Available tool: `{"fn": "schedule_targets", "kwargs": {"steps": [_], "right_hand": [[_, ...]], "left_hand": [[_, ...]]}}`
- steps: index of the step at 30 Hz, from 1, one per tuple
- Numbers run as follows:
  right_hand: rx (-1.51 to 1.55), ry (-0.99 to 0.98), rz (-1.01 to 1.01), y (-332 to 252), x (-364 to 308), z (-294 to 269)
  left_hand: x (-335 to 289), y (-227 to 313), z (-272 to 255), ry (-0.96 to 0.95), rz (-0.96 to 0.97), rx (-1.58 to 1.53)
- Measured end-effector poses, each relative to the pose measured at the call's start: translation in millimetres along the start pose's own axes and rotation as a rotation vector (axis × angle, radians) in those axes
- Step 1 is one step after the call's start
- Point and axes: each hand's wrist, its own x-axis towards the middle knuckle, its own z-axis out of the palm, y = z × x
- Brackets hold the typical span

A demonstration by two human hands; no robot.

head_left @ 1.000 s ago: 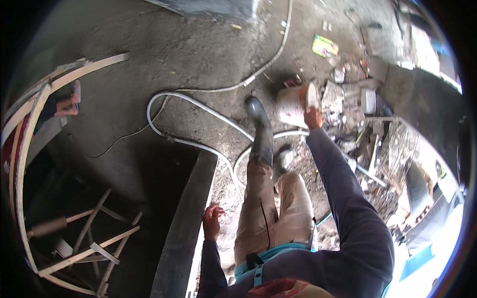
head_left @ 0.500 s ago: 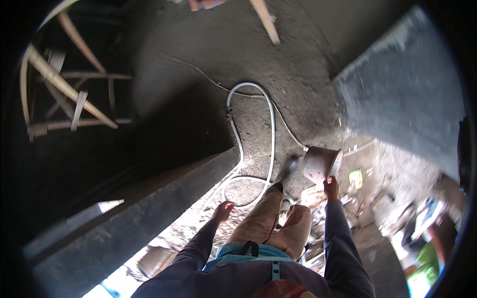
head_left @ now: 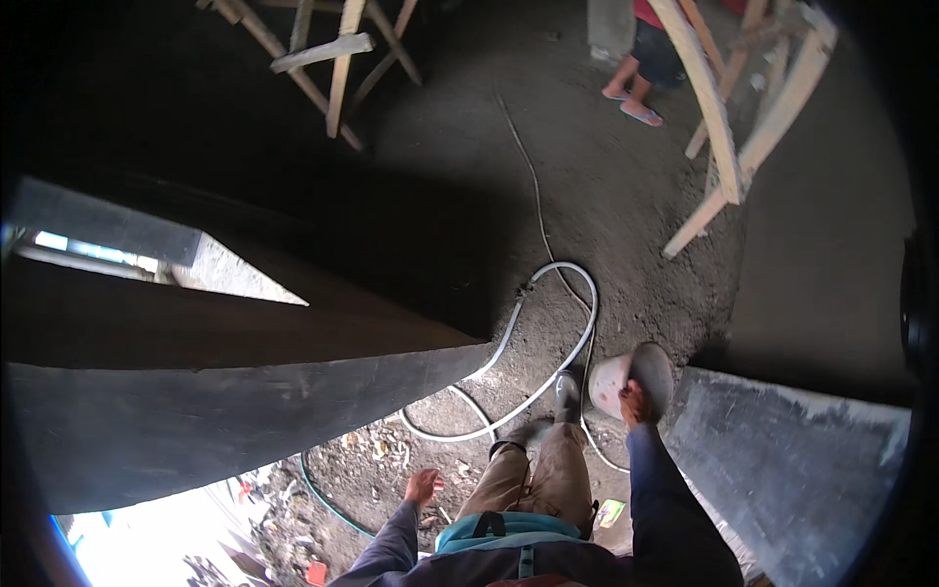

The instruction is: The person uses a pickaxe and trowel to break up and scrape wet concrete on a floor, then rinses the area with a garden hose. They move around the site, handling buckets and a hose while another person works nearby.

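A grimy pale bucket [head_left: 609, 383] hangs tilted at my right side, its dark mouth turned to the right. My right hand [head_left: 636, 403] is closed on its rim or handle; I cannot tell which part. My left hand [head_left: 424, 486] hangs beside my left thigh, fingers loosely apart and nothing in them. Ahead of my boots [head_left: 566, 393], a white hose [head_left: 593, 293] loops over the dirt floor, and a thin cable [head_left: 538, 191] runs beside it.
Grey wall ends stand left [head_left: 245, 416] and right [head_left: 792, 460] of me. Wooden trestles [head_left: 719, 108] stand ahead, near another person's legs [head_left: 641, 83] in flip-flops. Rubble and litter [head_left: 377, 450] lie left, with a green hose [head_left: 328, 504].
I have moved forward between the wall ends, carrying the bucket in my right hand. My view has swung right, bringing the right trestle and the other person's legs into sight.
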Motion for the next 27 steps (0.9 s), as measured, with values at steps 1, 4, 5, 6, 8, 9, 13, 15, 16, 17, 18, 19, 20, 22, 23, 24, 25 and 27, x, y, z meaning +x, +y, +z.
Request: {"fn": "schedule_targets", "kwargs": {"steps": [1,4,5,6,8,9,13,15,16,17,18,19,20,22,23,24,25,27], "right_hand": [[0.045,-0.032,-0.023,-25,26,0],[-0.103,-0.036,-0.091,-114,99,1],[-0.19,-0.06,-0.125,-147,122,2],[-0.211,-0.039,-0.212,-181,142,1],[-0.269,-0.004,-0.379,-249,171,2],[-0.288,0.022,-0.417,-284,179,4],[-0.006,0.059,-0.821,-403,174,-1],[0.201,0.024,-0.987,-444,152,1],[0.269,-0.035,-0.978,-455,138,5],[0.312,-0.111,-0.949,-458,126,10],[0.283,-0.136,-0.943,-452,113,18],[0.335,-0.378,-0.816,-440,105,27],[0.36,-0.38,-0.8,-413,92,38],[0.012,-0.498,-0.823,-342,84,54],[0.038,-0.487,-0.752,-298,75,63],[-0.022,-0.499,-0.777,-245,70,62],[-0.03,-0.432,-0.918,-188,62,54],[-0.517,-0.687,-0.649,-85,58,21]], "left_hand": [[-15,-12,9,0.098,-0.007,0.061],[-50,-34,34,0.156,0.049,-0.136],[-64,-42,42,0.23,-0.025,-0.161],[-71,-46,51,0.206,0.006,-0.145],[-85,-55,69,0.202,-0.03,-0.182],[-90,-57,79,0.2,-0.071,-0.237],[-99,-65,114,0.269,-0.076,-0.222],[-101,-67,129,0.247,-0.021,-0.23],[-100,-68,135,0.244,-0.075,-0.239],[-98,-67,140,0.225,-0.003,-0.231],[-96,-68,145,0.212,-0.004,-0.233],[-93,-67,149,0.216,-0.073,-0.229],[-90,-65,152,0.219,-0.08,-0.241],[-84,-60,156,0.234,0.027,-0.238],[-81,-56,157,0.245,-0.025,-0.192],[-79,-51,158,0.24,-0.028,-0.284],[-77,-46,157,0.241,-0.005,-0.265],[-75,-36,155,0.269,0.029,-0.273]]}}
